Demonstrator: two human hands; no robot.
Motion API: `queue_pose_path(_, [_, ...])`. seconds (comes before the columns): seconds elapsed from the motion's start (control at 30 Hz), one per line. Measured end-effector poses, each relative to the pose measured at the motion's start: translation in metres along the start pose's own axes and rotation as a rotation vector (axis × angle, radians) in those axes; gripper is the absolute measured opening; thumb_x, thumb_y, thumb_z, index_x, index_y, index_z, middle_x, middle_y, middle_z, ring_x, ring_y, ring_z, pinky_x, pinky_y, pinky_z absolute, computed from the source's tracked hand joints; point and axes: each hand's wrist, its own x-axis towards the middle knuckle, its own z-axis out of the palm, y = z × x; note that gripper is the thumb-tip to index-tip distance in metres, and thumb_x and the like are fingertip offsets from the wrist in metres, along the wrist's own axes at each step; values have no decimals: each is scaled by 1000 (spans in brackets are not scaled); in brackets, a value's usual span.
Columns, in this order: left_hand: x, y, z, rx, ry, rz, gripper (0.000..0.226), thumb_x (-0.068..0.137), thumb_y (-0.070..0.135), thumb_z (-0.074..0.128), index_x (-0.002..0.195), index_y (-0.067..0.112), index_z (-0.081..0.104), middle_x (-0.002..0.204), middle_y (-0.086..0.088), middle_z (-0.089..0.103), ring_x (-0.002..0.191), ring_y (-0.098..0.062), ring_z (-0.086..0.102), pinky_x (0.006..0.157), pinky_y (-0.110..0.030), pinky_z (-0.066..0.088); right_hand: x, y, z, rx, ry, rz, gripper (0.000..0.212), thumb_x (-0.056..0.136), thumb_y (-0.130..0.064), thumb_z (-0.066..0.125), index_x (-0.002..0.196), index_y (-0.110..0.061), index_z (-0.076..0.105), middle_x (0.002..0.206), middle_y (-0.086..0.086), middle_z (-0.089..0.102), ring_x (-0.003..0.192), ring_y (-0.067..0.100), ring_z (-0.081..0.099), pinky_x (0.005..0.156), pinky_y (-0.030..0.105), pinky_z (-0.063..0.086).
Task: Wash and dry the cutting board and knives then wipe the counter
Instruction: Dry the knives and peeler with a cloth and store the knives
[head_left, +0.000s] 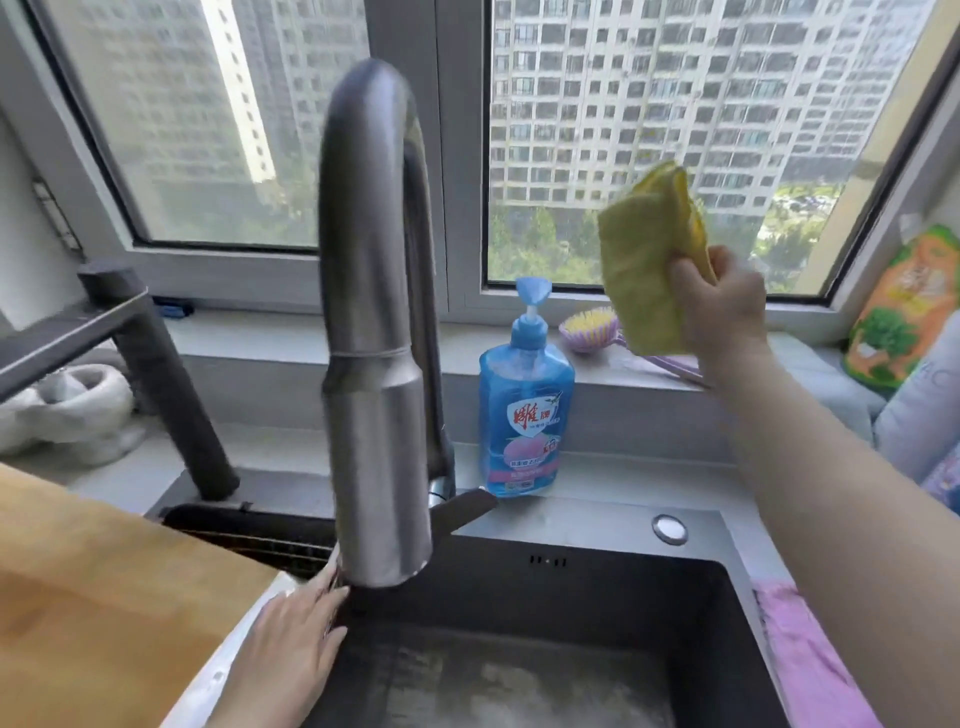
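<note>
A wooden cutting board (104, 597) lies at the lower left, reaching the left edge of the dark sink (519, 587). My left hand (296, 629) rests flat with straight fingers on the board's white rim, under the steel faucet (374, 322). My right hand (722, 306) is raised by the window and grips a folded yellow cloth (644, 260). No knives are in view.
A blue dish-soap pump bottle (524, 410) stands behind the sink. A purple and yellow brush (597, 327) lies on the windowsill. A pink cloth (810, 660) hangs over the sink's right edge. A dark rack (156, 374) stands at left; a colourful bag (904, 312) at right.
</note>
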Motion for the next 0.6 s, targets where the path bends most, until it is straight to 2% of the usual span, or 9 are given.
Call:
queue_pose_path(0.07, [-3,11,-11,-4,-169,-72,38,66,33,38,78,16,71,94,-8,71,86,-15,45,72,-30,33,-35,-3,-13,-25,-71,27,29,71,-33,49,89,-11,55,71,0,51,67,13,47,56,21,39])
queue_pose_path(0.1, [-5,15,-18,-38,-180,-110,37,67,31,41,75,15,73,90,-7,72,89,-15,49,76,-28,36,-52,-4,-19,-40,-103,36,21,78,-29,55,89,-11,54,70,-4,51,70,14,48,56,18,40])
queue_pose_path(0.17, [-19,17,-34,-177,-209,-254,29,75,20,48,89,13,73,99,-4,70,100,-22,59,90,-33,42,-88,-8,-27,-60,-147,76,5,88,-15,56,88,-11,52,70,-10,48,71,14,48,49,6,37])
queue_pose_path(0.23, [-25,33,-58,-330,-286,-304,36,90,23,37,114,17,64,121,3,61,117,-18,53,101,-29,34,-126,-7,-30,-3,-178,138,8,84,-18,60,79,-14,54,71,-9,52,71,14,50,55,11,42])
queue_pose_path(0.3, [-37,30,-71,-446,-312,-321,32,97,25,35,121,23,57,129,9,54,123,-11,47,101,-21,32,-164,-11,-26,41,-236,230,9,78,-22,64,74,-21,56,72,-4,57,73,19,53,64,30,44])
queue_pose_path(0.4, [-59,20,-98,-546,-362,-344,30,97,24,37,118,25,58,128,10,55,120,-8,48,98,-20,35,-218,-18,-12,-7,-330,306,21,89,-10,57,73,-24,56,75,-1,60,75,23,55,73,37,43])
queue_pose_path(0.47, [-75,8,-112,-562,-384,-326,29,97,23,38,117,25,59,124,11,57,115,-7,50,95,-20,39,-258,-25,0,-109,-403,304,26,87,-6,57,70,-24,56,72,0,60,70,22,54,68,31,44])
queue_pose_path(0.53, [-88,-8,-127,-582,-376,-323,28,96,24,40,116,25,60,121,11,59,111,-7,52,87,-19,41,-293,-31,16,-192,-484,299,25,85,-3,60,67,-20,56,67,0,59,64,18,52,55,15,40])
queue_pose_path(0.6, [-100,-27,-139,-570,-379,-336,27,96,27,41,115,27,60,116,12,61,106,-7,53,80,-19,40,-319,-34,34,-243,-546,336,24,86,-5,60,65,-15,54,63,1,55,60,16,49,50,16,37])
